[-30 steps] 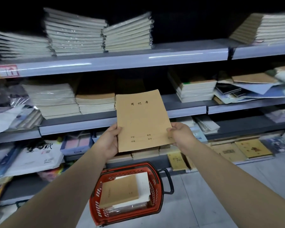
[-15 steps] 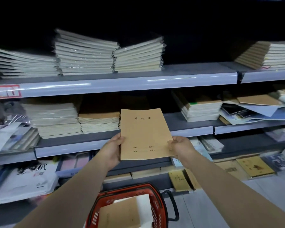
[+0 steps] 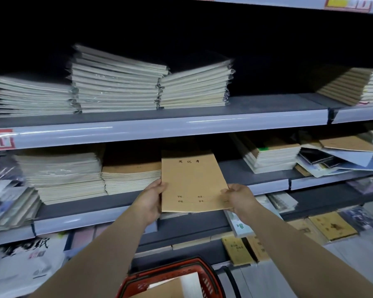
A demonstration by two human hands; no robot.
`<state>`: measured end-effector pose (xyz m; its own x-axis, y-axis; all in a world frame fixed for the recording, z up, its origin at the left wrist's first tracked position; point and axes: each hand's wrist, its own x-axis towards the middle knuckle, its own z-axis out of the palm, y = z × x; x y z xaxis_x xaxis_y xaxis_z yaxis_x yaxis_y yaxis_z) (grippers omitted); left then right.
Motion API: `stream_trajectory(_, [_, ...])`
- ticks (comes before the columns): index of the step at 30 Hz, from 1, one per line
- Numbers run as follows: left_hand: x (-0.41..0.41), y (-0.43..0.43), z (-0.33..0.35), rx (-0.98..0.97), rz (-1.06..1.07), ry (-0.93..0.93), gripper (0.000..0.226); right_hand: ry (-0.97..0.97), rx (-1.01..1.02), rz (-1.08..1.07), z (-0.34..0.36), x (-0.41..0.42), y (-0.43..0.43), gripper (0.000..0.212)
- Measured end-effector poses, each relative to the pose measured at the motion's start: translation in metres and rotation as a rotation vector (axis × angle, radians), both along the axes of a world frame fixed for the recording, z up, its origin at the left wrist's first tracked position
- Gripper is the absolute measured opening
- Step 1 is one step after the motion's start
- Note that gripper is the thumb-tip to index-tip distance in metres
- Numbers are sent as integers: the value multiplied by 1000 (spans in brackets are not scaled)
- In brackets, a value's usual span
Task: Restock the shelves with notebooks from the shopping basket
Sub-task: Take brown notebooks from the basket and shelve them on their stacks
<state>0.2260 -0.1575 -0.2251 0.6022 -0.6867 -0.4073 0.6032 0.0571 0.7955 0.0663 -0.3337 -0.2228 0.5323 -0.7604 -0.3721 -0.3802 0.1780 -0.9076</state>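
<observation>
Here the notebook point(image 3: 193, 181) is a thin kraft-brown booklet with three black characters across its top and small printed lines near the bottom. It is held cover-up just right of the brown stack point(image 3: 130, 177). The left hand point(image 3: 152, 198) pinches its left edge, and the right hand point(image 3: 238, 197) grips its lower right corner. The red basket point(image 3: 172, 276) sits well below the stack.

Single wide-angle view, head-worn, facing the shelves point(image 3: 181, 125).
Looking forward and slightly down from head height; close, within arm's reach of the middle shelf point(image 3: 84, 220); shelf edges bowed by the lens; left hand point(image 3: 152, 201) and right hand point(image 3: 239, 198) at frame centre, gripping the notebook point(image 3: 192, 181); shopping basket point(image 3: 209, 282) cropped by the bottom edge.
</observation>
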Motion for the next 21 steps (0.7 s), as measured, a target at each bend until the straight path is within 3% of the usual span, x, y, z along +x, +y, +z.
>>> stream_trajectory(13, [15, -16, -7, -16, 24, 63, 32, -4, 14, 1, -19, 35, -27, 14])
stream_trajectory(17, [16, -21, -13, 4, 24, 165, 30, -18, 86, 4, -25, 45, -35, 14])
stream_trajectory(21, [10, -29, -16, 182, -9, 173, 24, -30, 115, -22, -34, 55, -47, 20])
